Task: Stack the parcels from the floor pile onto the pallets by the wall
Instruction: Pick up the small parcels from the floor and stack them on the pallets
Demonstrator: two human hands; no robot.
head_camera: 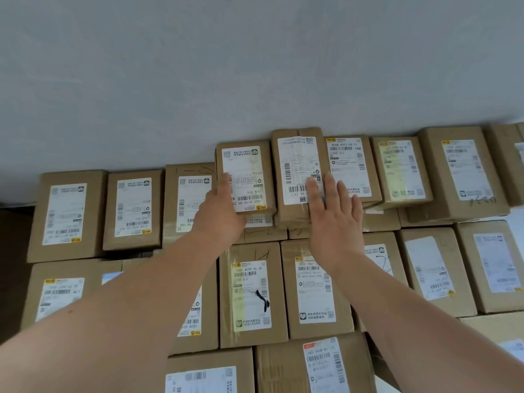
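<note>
Hands work the back row by the wall (255,66): the left hand (219,207) grips the left edge of the shorter parcel (249,163), the right hand (334,219) lies flat, fingers straight, on the taller parcel (295,154) beside it. Best to push both snug to the wall, edges flush.

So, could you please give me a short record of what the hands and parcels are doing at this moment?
setting: stacked parcels in rows, running up to a grey wall
left hand: grips the left edge of the C116 parcel, thumb on its label
right hand: fingers straight, flat on the taped parcel
handled parcels: side by side, on top of the back row at the wall
labels: white, facing up
</note>
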